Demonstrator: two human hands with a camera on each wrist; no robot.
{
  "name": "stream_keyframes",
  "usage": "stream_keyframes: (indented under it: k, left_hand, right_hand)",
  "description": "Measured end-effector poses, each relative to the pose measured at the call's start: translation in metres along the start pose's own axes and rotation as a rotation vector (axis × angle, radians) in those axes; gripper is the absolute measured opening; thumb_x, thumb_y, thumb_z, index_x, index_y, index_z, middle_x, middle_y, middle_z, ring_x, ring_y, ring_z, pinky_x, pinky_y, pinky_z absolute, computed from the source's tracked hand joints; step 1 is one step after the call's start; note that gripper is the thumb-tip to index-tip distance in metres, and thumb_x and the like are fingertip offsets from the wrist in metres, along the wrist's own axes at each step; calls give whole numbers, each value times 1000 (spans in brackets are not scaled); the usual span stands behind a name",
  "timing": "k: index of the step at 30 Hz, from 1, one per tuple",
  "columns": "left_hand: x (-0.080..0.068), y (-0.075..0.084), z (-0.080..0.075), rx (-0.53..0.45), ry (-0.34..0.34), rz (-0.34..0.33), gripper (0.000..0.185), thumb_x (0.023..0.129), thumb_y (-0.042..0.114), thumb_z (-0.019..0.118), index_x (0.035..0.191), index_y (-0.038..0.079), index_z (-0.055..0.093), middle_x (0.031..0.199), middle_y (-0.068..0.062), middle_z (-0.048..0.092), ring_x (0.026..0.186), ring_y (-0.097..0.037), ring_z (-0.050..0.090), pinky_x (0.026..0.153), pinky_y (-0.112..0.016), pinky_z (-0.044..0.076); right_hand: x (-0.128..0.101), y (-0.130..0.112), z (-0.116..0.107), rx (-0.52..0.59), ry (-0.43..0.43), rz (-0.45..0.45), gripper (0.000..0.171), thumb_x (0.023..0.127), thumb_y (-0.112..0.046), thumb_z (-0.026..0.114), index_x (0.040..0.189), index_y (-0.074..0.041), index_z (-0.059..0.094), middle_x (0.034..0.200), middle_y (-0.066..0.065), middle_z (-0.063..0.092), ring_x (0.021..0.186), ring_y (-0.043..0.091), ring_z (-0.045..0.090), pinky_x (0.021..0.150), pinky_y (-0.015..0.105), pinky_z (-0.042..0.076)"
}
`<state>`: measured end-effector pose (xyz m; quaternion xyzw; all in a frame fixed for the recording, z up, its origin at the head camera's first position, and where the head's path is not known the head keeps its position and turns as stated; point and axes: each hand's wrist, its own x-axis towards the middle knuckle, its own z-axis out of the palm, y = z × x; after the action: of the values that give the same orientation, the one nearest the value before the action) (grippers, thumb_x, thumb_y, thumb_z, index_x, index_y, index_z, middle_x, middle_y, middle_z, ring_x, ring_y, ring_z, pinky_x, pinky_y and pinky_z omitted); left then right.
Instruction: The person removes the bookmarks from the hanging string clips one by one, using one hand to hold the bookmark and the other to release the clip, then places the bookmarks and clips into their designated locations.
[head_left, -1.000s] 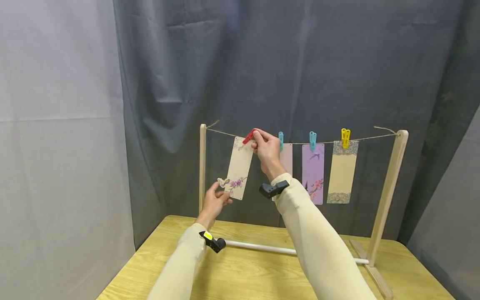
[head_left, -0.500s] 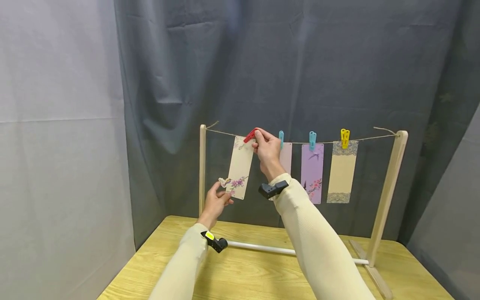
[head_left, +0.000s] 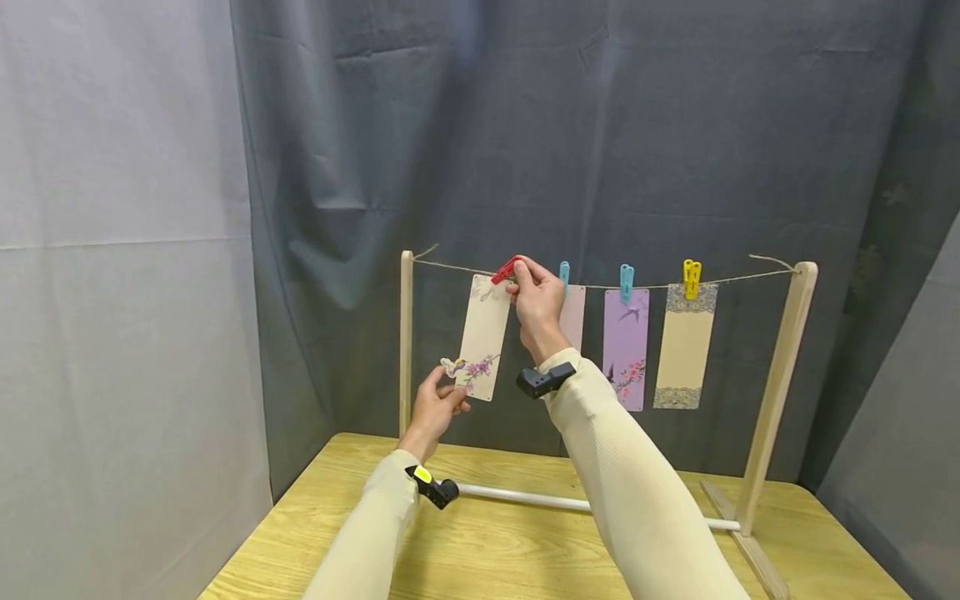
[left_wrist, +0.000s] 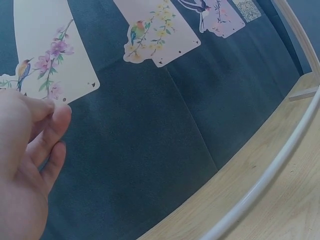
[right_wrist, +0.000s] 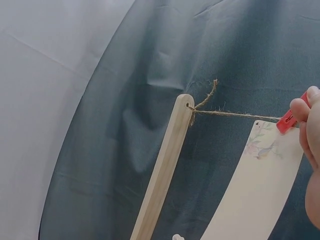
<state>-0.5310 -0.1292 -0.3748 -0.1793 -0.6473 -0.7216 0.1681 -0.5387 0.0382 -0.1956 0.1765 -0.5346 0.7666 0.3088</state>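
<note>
Left hand (head_left: 435,414) slightly farther right, upraised

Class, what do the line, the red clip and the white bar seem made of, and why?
Line: matt natural-fibre twine, likely; fuzzy, fraying end.
Red clip: probably moulded plastic; smooth, evenly coloured.
White bar: smooth with a slight sheen; plastic or painted metal, unclear which.

Long cream sleeves (head_left: 611,454), black wrist cameras (head_left: 542,382)
</note>
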Motion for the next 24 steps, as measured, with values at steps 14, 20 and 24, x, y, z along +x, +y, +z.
stream_keyframes:
  k: [14, 20, 24]
  left_hand:
    - [-1, 4, 2, -3, 4, -12, 49, 98, -4, 66, 144, 4, 51, 96, -22, 73, 65, -15, 67, 73, -33, 58]
    - [0, 2, 4, -1, 8, -17, 46, 98, -4, 66, 141, 6, 54, 93, -17, 74, 64, -14, 66, 71, -30, 57]
    - [-1, 1, 3, 3, 24, -8, 51, 98, -6, 65, 145, 2, 49, 94, -19, 74, 63, -14, 66, 71, -31, 57]
  right_hand:
    - [1, -1, 3, 90, 44, 11, 27, 104, -12, 65, 127, 0, 71, 95, 7, 72, 59, 4, 60, 56, 18, 47]
    - [1, -1, 3, 98, 60, 9, 26, 104, -12, 64, 127, 0, 72, 98, 11, 73, 59, 4, 61, 56, 18, 47]
    - [0, -1, 2, 94, 64, 13, 28, 104, -12, 64, 128, 0, 71, 102, 15, 73, 60, 5, 63, 56, 19, 48]
